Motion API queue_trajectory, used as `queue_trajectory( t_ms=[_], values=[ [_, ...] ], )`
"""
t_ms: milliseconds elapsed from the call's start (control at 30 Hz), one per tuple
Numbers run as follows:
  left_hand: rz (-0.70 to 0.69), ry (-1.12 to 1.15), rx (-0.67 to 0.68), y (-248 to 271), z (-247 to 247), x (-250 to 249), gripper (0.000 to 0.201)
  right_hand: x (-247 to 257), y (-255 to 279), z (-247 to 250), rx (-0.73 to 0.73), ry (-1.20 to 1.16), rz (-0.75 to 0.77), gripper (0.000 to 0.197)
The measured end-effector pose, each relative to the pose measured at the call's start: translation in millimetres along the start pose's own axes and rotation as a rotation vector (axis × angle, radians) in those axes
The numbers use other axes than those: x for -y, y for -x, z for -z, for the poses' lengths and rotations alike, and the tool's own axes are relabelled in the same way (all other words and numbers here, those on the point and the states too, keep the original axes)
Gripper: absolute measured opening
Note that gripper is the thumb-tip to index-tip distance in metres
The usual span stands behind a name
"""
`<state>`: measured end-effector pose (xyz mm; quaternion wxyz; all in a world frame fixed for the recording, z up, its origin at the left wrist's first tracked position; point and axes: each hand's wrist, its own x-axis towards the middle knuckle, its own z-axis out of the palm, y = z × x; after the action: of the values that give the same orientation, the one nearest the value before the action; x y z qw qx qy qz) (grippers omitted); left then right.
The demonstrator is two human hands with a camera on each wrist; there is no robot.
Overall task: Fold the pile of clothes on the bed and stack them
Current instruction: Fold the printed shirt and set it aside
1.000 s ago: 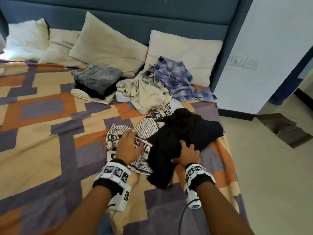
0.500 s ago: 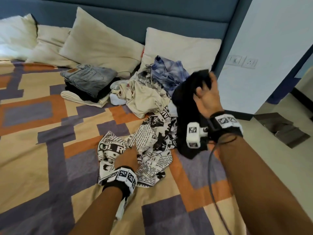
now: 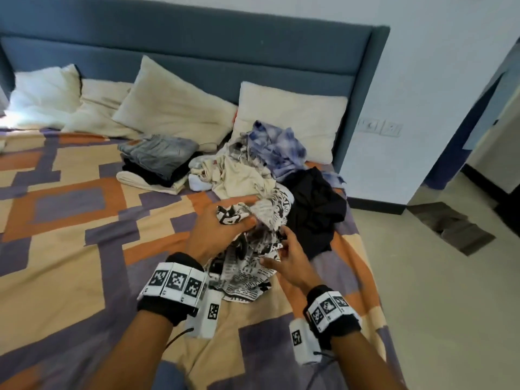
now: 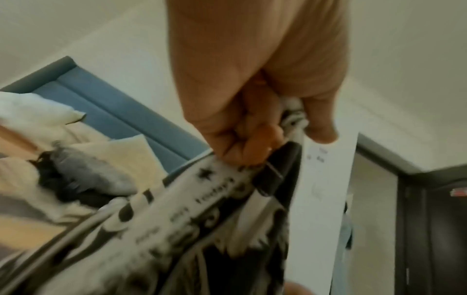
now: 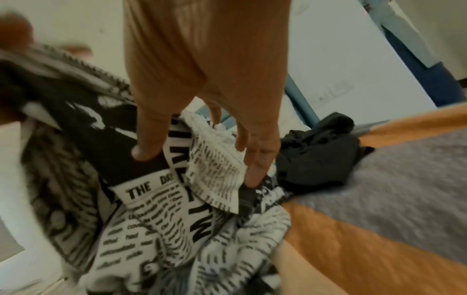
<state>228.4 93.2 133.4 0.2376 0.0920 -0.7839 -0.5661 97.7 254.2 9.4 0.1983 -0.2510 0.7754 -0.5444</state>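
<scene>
The newsprint-patterned garment (image 3: 253, 249) hung bunched above the near right part of the bed (image 3: 70, 249), its lower folds trailing onto the bedspread, and it was evidently the piece chosen for folding. The left hand (image 3: 213, 235) held an upper wad of it in a closed fist, its fingers (image 4: 242, 137) curled tight round the cloth with the thumb pressed alongside, a grip that looked meant to lift the garment clear so its shape could be found. The right hand (image 3: 287, 257) was at the cloth lower down, its fingers (image 5: 149, 139) mostly straight and spread apart, their tips touching the printed folds without closing on them; it seemed to be feeling for an edge or a seam to take hold of. Just to the right lay a black garment (image 3: 315, 209), crumpled near the bed's edge, apart from the hands and probably put aside so that it would not tangle with the piece in work. Beyond it, against a pillow (image 3: 295, 108), sat the unfolded pile (image 3: 253, 161) of cream and blue checked clothes. To the left of that pile stood the folded stack (image 3: 157, 161), grey on top, near enough for a finished piece to be laid on it. The blue headboard (image 3: 197, 43) closed the far side.
</scene>
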Motion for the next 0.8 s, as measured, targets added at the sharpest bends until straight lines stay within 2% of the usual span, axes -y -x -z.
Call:
queue_trajectory(
  t_ms=[33, 67, 100, 167, 200, 233, 300, 333, 400, 433, 500, 567, 667, 733, 800],
  values=[
    [-0.106, 0.024, 0.059, 8.6, 3.8, -32.8, 0.025, 20.4, 7.7, 1.4, -0.058, 0.073, 0.073, 0.106],
    [-0.134, 0.035, 0.088, 9.0, 2.3, -45.0, 0.023, 19.4, -0.4, 0.1, -0.1, 0.146, 0.111, 0.101],
    [-0.14, 0.071, 0.107, 7.9, 0.8, -61.9, 0.021, 28.5, -7.9, 2.5, -0.109, 0.171, 0.173, 0.087],
    [-0.229, 0.111, 0.117, 12.5, 5.8, -94.4, 0.026, 69.1, 8.9, 8.4, -0.152, 0.191, 0.282, 0.039],
    [-0.297, 0.117, 0.098, 14.5, 13.2, -112.3, 0.032, 89.5, 20.6, 16.3, -0.191, 0.212, 0.325, 0.023],
    [-0.338, 0.143, 0.07, 13.3, 21.8, -126.2, 0.037, 102.9, 27.6, 23.7, -0.212, 0.202, 0.329, 0.016],
    [-0.415, 0.108, -0.038, 9.4, 41.5, -150.8, 0.042, 125.0, 38.5, 46.0, -0.299, 0.178, 0.333, 0.016],
    [-0.428, 0.046, -0.125, 5.1, 49.7, -157.1, 0.037, 130.9, 41.1, 57.7, -0.346, 0.174, 0.326, 0.019],
    [-0.4, -0.105, -0.292, -0.5, 64.0, -164.3, 0.016, 148.1, 49.4, 82.7, -0.407, 0.213, 0.3, 0.025],
    [-0.366, -0.176, -0.353, -1.9, 70.5, -164.6, 0.023, 159.3, 54.0, 94.0, -0.431, 0.254, 0.296, 0.02],
    [-0.369, -0.32, -0.408, -0.7, 82.9, -164.6, 0.043, 184.6, 67.7, 115.3, -0.49, 0.363, 0.311, 0.018],
    [-0.367, -0.399, -0.428, 3.8, 93.1, -166.6, 0.04, 207.4, 81.6, 131.7, -0.57, 0.47, 0.308, 0.025],
    [-0.414, -0.427, -0.53, 18.0, 98.2, -173.2, 0.022, 239.1, 108.2, 146.4, -0.745, 0.577, 0.329, 0.025],
    [-0.449, -0.464, -0.6, 27.6, 96.9, -179.0, 0.025, 255.4, 124.5, 150.5, -0.848, 0.606, 0.373, 0.021],
    [-0.434, -0.548, -0.672, 34.1, 96.9, -183.0, 0.028, 262.1, 137.1, 149.2, -0.875, 0.628, 0.369, 0.021]
  ],
)
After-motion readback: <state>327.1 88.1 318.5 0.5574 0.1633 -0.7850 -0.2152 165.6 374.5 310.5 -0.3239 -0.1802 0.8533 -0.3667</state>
